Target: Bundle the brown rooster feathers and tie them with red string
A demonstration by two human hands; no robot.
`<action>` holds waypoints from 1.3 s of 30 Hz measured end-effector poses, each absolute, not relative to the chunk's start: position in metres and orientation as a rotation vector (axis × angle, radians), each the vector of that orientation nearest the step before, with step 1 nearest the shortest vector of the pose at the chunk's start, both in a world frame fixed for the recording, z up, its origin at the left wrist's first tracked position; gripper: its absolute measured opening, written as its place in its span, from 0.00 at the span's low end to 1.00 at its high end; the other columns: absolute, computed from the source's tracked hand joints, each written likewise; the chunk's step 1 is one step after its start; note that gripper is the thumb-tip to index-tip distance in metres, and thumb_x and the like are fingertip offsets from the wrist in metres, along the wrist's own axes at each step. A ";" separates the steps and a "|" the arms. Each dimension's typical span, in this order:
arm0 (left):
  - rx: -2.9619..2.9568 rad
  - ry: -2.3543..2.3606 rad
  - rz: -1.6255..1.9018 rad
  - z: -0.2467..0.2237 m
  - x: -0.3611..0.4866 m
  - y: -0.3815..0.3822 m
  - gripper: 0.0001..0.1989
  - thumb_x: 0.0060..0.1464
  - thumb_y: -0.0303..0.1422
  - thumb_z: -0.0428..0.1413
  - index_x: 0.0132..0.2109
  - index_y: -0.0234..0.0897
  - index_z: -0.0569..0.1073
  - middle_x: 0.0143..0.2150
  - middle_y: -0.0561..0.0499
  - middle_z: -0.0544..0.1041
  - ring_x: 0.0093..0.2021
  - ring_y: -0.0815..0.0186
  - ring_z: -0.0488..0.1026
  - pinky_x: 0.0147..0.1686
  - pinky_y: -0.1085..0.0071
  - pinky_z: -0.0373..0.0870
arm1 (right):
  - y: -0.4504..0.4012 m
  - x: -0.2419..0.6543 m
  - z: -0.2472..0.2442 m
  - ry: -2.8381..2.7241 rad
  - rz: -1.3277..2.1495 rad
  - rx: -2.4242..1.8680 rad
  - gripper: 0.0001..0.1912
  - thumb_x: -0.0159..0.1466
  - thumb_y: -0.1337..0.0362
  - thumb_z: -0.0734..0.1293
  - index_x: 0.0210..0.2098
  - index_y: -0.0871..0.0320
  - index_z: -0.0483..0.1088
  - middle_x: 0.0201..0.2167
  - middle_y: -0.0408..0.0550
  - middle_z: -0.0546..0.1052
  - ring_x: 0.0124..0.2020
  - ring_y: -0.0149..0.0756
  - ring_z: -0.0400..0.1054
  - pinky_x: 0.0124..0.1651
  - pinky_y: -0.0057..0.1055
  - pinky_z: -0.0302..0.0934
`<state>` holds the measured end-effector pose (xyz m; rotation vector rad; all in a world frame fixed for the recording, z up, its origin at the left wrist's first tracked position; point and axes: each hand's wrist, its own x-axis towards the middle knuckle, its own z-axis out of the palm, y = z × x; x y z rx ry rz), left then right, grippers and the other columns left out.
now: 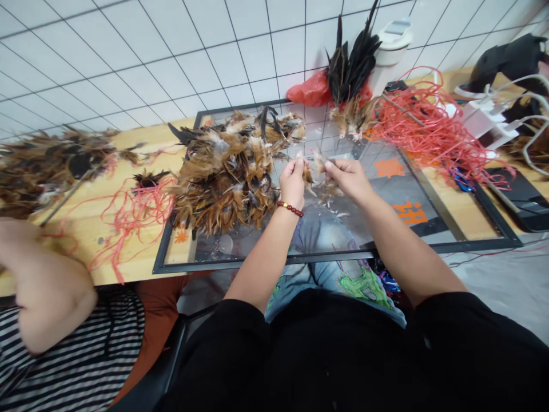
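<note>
My left hand (292,183), with a beaded bracelet (290,208) at the wrist, is closed in a pinch on small brown feathers; their tips show beside its fingers. Just to the right, my right hand (349,177) pinches a pale, fluffy feather (318,162) between thumb and forefinger. Both hands are a short way apart above a black-framed glass panel (355,220). A large heap of brown feathers (227,177) lies left of my left hand. Loose feather scraps (328,191) are scattered on the glass below my hands.
Tangled pink ribbon (429,126) lies at right, near white plugs (489,120) and cables. Behind stand black feathers (349,68), a red plastic bag (306,90) and a white container (391,51). At left, a co-worker's arm (47,280) rests near more feathers (55,157) and pink ribbon (132,209).
</note>
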<state>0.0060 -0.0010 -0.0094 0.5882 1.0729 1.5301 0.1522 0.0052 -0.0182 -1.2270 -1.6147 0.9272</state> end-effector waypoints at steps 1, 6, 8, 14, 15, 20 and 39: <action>0.621 1.048 1.505 -0.010 0.007 -0.002 0.12 0.62 0.33 0.61 0.30 0.36 0.75 0.28 0.55 0.76 0.33 0.72 0.74 0.42 0.74 0.70 | 0.003 0.149 -0.018 -1.611 0.967 -1.199 0.33 0.61 0.31 0.64 0.25 0.57 0.74 0.19 0.43 0.70 0.23 0.32 0.61 0.33 0.33 0.56; 0.649 0.940 1.430 -0.013 0.008 -0.005 0.10 0.60 0.33 0.63 0.30 0.36 0.77 0.29 0.54 0.78 0.36 0.71 0.77 0.46 0.73 0.72 | -0.005 0.140 -0.018 -1.674 0.703 -1.227 0.36 0.65 0.30 0.58 0.25 0.55 0.71 0.21 0.45 0.72 0.26 0.35 0.64 0.34 0.34 0.56; 0.634 0.919 1.415 -0.012 0.009 -0.005 0.09 0.60 0.32 0.63 0.31 0.36 0.78 0.30 0.54 0.80 0.38 0.71 0.79 0.48 0.73 0.73 | -0.008 0.140 -0.017 -1.779 0.481 -1.272 0.34 0.69 0.34 0.56 0.22 0.54 0.67 0.21 0.46 0.71 0.27 0.36 0.63 0.35 0.35 0.55; 0.583 0.903 1.355 -0.009 0.012 -0.008 0.06 0.59 0.30 0.64 0.32 0.35 0.79 0.32 0.52 0.82 0.45 0.68 0.81 0.53 0.71 0.74 | -0.015 0.137 -0.015 -2.050 0.040 -1.386 0.24 0.73 0.52 0.54 0.28 0.55 0.70 0.26 0.51 0.76 0.32 0.42 0.66 0.42 0.39 0.54; 0.563 0.892 1.353 -0.008 0.012 -0.009 0.06 0.59 0.30 0.64 0.32 0.35 0.79 0.32 0.52 0.82 0.45 0.68 0.81 0.54 0.71 0.74 | -0.016 0.136 -0.015 -2.066 -0.001 -1.402 0.22 0.73 0.53 0.55 0.30 0.56 0.71 0.27 0.51 0.77 0.33 0.42 0.67 0.43 0.39 0.54; 0.507 0.812 1.284 0.001 0.011 -0.014 0.08 0.62 0.27 0.60 0.32 0.34 0.77 0.34 0.51 0.83 0.49 0.66 0.82 0.58 0.68 0.74 | -0.018 0.134 -0.014 -2.106 -0.028 -1.421 0.20 0.72 0.55 0.57 0.31 0.57 0.73 0.30 0.53 0.79 0.36 0.44 0.69 0.47 0.42 0.54; 0.590 0.830 1.192 -0.004 0.007 -0.012 0.12 0.58 0.37 0.65 0.31 0.37 0.73 0.28 0.51 0.74 0.43 0.62 0.81 0.48 0.64 0.78 | -0.011 0.141 0.003 -1.368 0.997 -1.065 0.24 0.59 0.39 0.73 0.29 0.54 0.69 0.26 0.44 0.75 0.29 0.35 0.68 0.36 0.34 0.66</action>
